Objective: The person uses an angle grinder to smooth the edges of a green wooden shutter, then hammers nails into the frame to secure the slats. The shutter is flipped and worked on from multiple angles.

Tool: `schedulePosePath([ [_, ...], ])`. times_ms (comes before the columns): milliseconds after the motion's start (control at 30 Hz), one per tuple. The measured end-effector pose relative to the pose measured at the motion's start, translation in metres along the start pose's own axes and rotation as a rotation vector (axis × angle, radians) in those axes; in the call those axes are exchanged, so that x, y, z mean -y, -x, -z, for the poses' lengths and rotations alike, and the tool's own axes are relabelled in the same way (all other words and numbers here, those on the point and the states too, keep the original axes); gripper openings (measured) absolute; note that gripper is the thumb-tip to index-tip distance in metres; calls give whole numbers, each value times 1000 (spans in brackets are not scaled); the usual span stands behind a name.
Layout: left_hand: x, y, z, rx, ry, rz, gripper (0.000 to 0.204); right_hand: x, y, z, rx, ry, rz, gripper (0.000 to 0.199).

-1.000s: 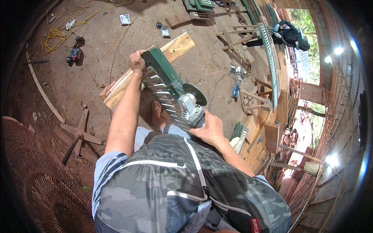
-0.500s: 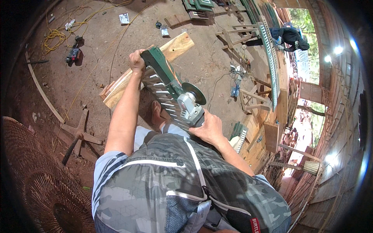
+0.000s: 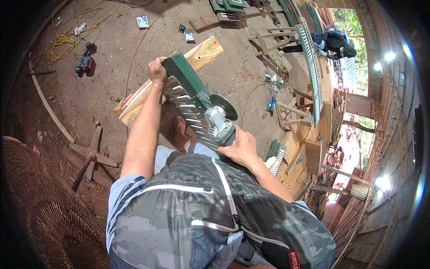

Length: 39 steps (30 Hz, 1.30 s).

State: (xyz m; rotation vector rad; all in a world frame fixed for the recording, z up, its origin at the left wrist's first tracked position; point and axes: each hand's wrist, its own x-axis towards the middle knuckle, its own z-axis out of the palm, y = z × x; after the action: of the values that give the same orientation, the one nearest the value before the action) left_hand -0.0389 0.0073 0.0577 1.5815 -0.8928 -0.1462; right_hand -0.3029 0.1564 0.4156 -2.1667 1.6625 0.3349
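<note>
My right hand (image 3: pixel 242 147) is wrapped round the dark rear body of an angle grinder (image 3: pixel 218 122), with its grey metal head and round disc (image 3: pixel 223 107) at the near part of a green louvred panel (image 3: pixel 186 74). Whether the disc touches the panel, I cannot tell. The panel slants across in front of me, a row of pale slats along its lower side. At its far end my left hand (image 3: pixel 156 71) is closed on the edge, its fingers partly hidden. Under that far end lies a wooden plank (image 3: pixel 208 53).
A large fan (image 3: pixel 53 215) and its star-shaped base (image 3: pixel 92 156) stand at left. Yellow cord (image 3: pixel 62 43) and a dark power tool (image 3: pixel 84 62) lie on the floor. At right are wooden trestles (image 3: pixel 293 112), a long slatted panel (image 3: pixel 312 76) and another person (image 3: pixel 336 44) bending.
Thin orange streaks that ran along the green panel beside the disc no longer show. My hands, the grinder and the panel stay in nearly the same place.
</note>
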Motion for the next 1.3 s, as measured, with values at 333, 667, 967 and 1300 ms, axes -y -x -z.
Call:
schedulePosePath([
  [333,0,3,0,-19,-67,-17,14,1,-1,1,3,-11,1,65],
  [667,-3,1,6,-61,-118,-125,10,1,2,-3,-15,-9,-3,64],
  [967,13,2,-5,12,7,-14,16,-1,0,-2,-4,-32,-18,64],
  [1300,23,0,2,-10,121,65,18,-53,27,8,-160,-231,-69,72],
])
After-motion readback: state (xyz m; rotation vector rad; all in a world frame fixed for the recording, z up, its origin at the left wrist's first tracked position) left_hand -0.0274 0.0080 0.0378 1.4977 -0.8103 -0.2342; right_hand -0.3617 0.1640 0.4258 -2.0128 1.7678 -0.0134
